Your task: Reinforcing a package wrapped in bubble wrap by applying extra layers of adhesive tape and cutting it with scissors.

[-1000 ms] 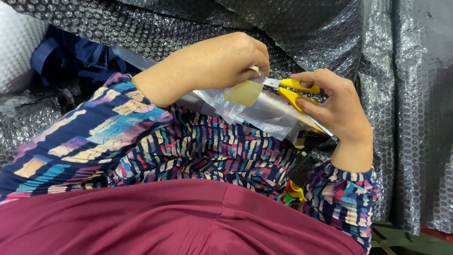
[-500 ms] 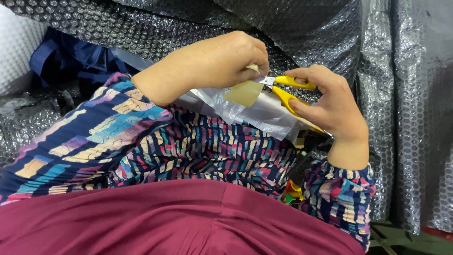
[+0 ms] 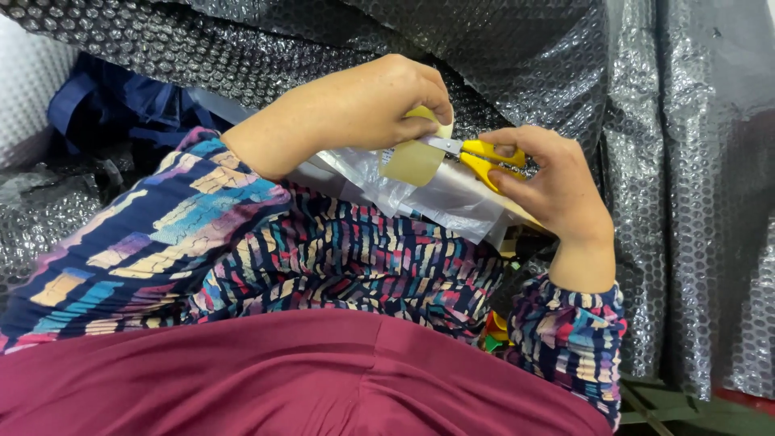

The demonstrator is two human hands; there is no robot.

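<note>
Item one: your left hand (image 3: 379, 101), upper centre of the frame, fingers curled tight and pinching a translucent tan strip of adhesive tape (image 3: 413, 160); the strip hangs down from the fingertips over the packet below.

Item two: your right hand (image 3: 549, 182), right of centre, closed around the yellow plastic handles of a small pair of steel-bladed scissors (image 3: 472, 152). The handles sit close together, and the blades point left to meet the tape just under the left fingertips (whether the blades have closed fully cannot be told).

Item three: a clear plastic bag with a pale flat packet inside (image 3: 452, 198), lying across the middle of the frame beneath both hands, the tape touching its upper part.

Item four: your sleeves and top of dark fabric with multicoloured brush-stroke print (image 3: 323, 250), filling the centre and left; maroon cloth (image 3: 323, 379) across the bottom edge.

Item five: sheets of grey-silver bubble wrap (image 3: 670, 202), hanging across the top and down the right side.

Item six: dark blue folded fabric (image 3: 121, 105), upper left, partly under the bubble wrap.
</note>
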